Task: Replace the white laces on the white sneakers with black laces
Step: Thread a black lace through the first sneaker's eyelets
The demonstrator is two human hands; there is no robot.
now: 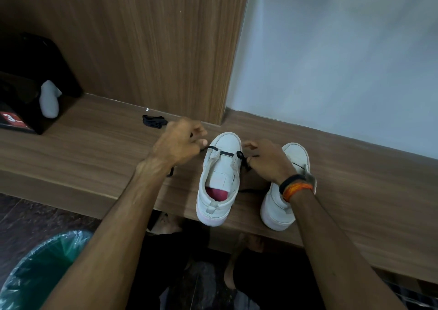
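Left hand (pixel 180 143) and right hand (pixel 265 160) each pinch an end of the black lace (pixel 225 153) — evening it across the near sneaker (pixel 219 179), a closed grip both sides

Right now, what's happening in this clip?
A person is threading a black lace through the left sneaker on a wooden ledge. The left hand and right hand each pinch one end, with only the lowest row laced. The other sneaker stands beside it, and a spare black lace lies behind.
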